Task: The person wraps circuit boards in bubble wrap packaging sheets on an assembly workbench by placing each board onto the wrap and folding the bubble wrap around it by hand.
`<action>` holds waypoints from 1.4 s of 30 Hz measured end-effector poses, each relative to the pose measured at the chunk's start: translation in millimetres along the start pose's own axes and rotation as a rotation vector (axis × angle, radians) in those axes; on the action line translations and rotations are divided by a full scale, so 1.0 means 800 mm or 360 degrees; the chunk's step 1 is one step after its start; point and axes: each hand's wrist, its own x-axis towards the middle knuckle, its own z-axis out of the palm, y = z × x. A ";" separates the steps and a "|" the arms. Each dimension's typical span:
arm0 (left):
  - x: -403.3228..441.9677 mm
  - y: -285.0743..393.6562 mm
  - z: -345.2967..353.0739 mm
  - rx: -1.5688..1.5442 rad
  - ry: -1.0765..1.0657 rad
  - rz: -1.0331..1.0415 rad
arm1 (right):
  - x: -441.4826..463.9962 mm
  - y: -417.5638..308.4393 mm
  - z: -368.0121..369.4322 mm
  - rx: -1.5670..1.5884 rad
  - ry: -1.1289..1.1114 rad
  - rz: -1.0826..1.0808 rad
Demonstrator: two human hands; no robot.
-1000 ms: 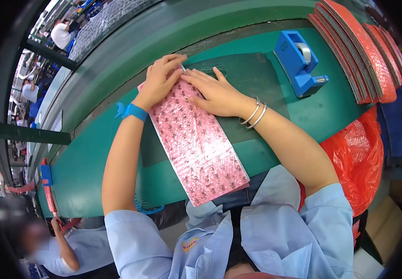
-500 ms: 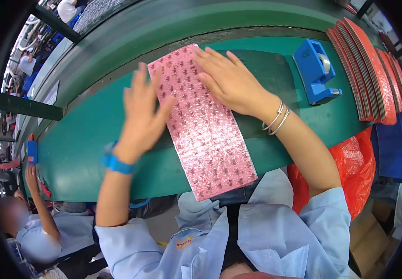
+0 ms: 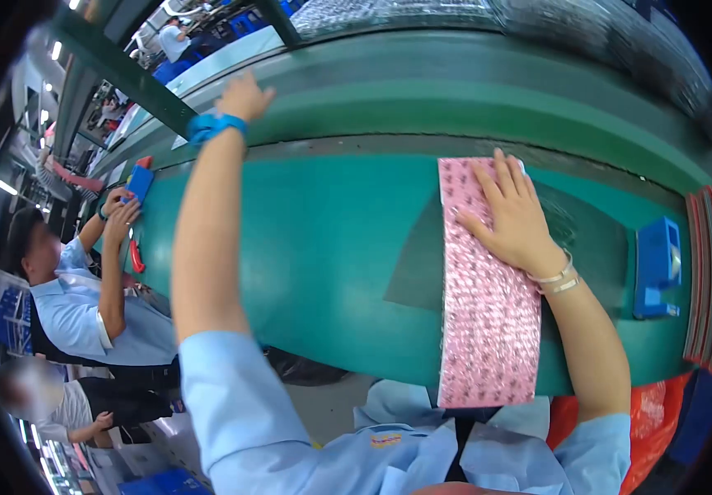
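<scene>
Sheeting (image 3: pixel 488 346), pink and shiny, lay on the green table (image 3: pixel 331 239) beneath the right hand (image 3: pixel 514 224), spread flat and clasping nothing, while the left hand (image 3: pixel 243 101) was outstretched, its grip too blurred to tell.

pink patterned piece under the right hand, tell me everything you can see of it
The pink piece is a long, narrow rectangle with a glossy, bubbly surface that looks like plastic wrap, covered in small dark marks. A whitish bit shows at its far right corner. It lies flat, lengthwise toward the person, on the green tabletop and partly over a darker mat; its near end seems to jut past the table edge. The right hand rests spread on its far part.
</scene>
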 end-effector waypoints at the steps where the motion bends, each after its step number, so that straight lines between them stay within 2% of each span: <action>1: 0.006 0.001 0.032 -0.0013 -0.0125 -0.0137 | 0.000 -0.002 -0.003 0.0008 -0.0015 0.0061; 3: -0.004 0.013 0.054 -0.0087 -0.0198 -0.0318 | 0.000 -0.007 -0.009 -0.0010 -0.0015 0.0074; 4: 0.002 0.008 0.079 -0.0098 -0.0195 -0.0302 | 0.000 -0.010 -0.011 -0.0025 -0.0031 0.0095; 6: 0.024 -0.016 0.143 -0.0118 0.0040 -0.0370 | 0.001 -0.010 -0.013 -0.0053 -0.0073 0.0157; 7: 0.024 -0.015 0.143 -0.0168 -0.0057 -0.0493 | 0.003 -0.011 -0.013 -0.0061 -0.0082 0.0192; 8: 0.049 -0.042 0.176 0.0121 -0.0137 -0.0369 | 0.005 -0.012 -0.013 -0.0042 -0.0072 0.0168; 10: 0.050 -0.045 0.175 -0.0055 -0.0142 -0.0583 | 0.006 -0.012 -0.013 -0.0011 -0.0058 0.0150; 12: 0.079 -0.082 0.207 0.0053 -0.0241 -0.0449 | 0.002 -0.010 -0.013 -0.0001 -0.0078 0.0225; 14: 0.105 -0.114 0.263 -0.0037 -0.0025 -0.0830 | 0.001 -0.009 -0.014 0.0032 -0.0072 0.0218; 19: 0.076 -0.102 0.232 0.0034 0.0179 -0.0683 | 0.014 -0.010 -0.022 0.0139 -0.0084 0.0199; 25: 0.099 -0.157 0.240 0.0034 0.0071 -0.0568 | 0.007 -0.008 -0.018 0.0206 -0.0120 0.0270; 31: 0.098 -0.166 0.232 0.0019 0.0036 -0.0482 | 0.003 -0.006 -0.014 0.0233 -0.0013 0.0242; 37: 0.093 -0.151 0.221 -0.0016 0.0042 -0.0372 | -0.002 -0.003 -0.009 0.0311 0.0136 0.0200; 42: 0.078 -0.113 0.212 -0.0101 0.0033 -0.0220 | -0.001 -0.005 -0.012 0.0247 0.0058 0.0183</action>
